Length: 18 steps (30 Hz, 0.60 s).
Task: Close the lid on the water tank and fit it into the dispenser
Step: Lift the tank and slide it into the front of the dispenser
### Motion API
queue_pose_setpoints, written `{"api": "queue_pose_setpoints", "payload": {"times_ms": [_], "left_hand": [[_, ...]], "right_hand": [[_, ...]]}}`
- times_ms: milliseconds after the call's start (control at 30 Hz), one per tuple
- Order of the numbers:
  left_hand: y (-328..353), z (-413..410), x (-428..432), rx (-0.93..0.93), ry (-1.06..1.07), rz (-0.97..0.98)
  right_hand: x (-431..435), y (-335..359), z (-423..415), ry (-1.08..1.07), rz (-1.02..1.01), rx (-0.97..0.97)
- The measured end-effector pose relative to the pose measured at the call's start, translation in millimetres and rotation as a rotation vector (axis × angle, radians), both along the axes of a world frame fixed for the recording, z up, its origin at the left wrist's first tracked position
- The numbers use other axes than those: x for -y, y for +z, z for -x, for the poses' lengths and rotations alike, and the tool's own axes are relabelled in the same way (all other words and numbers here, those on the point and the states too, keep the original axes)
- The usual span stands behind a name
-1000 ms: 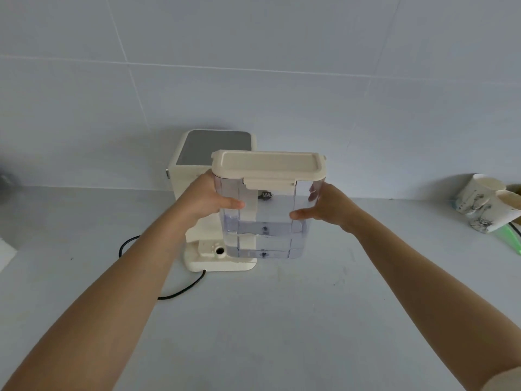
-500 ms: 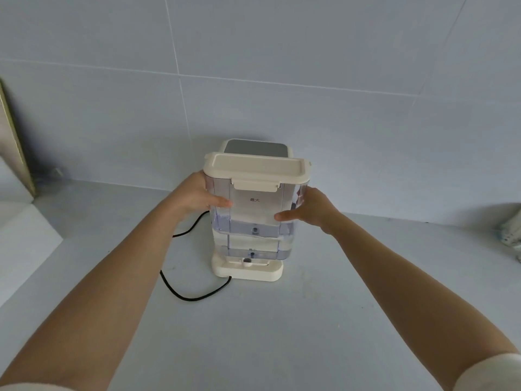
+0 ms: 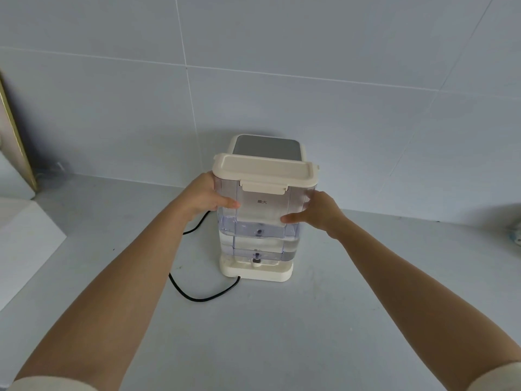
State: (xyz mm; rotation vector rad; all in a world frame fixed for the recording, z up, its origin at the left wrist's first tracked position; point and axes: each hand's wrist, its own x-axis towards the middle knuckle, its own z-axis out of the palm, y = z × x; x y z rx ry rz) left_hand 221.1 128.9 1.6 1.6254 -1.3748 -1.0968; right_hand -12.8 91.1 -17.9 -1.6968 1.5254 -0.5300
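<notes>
A clear water tank (image 3: pixel 260 221) with a cream lid (image 3: pixel 265 169) shut flat on top stands upright against the front of the cream dispenser (image 3: pixel 267 146). Its bottom sits just above or on the dispenser's base (image 3: pixel 258 272); I cannot tell whether it is seated. Water fills its lower part. My left hand (image 3: pixel 207 197) grips the tank's left side and my right hand (image 3: pixel 315 211) grips its right side, thumbs on the front face.
The dispenser's black power cord (image 3: pixel 203 294) loops on the grey counter (image 3: pixel 253 334) left of the base. A white block (image 3: pixel 25 244) lies at the left edge. The tiled wall (image 3: pixel 282 80) stands close behind the dispenser.
Both hands carried the tank left from beside the dispenser to its front and lowered it toward the base. The view has also swung left, so the cups at right left the frame.
</notes>
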Motion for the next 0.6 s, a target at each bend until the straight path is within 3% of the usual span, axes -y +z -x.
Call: {"api": "queue_pose_setpoints", "payload": {"times_ms": [600], "left_hand": [[-24.7, -1.4, 4.2, 0.06, 0.003, 0.047]], "right_hand": [[4.0, -21.6, -2.6, -0.021, -0.003, 0.03]]}}
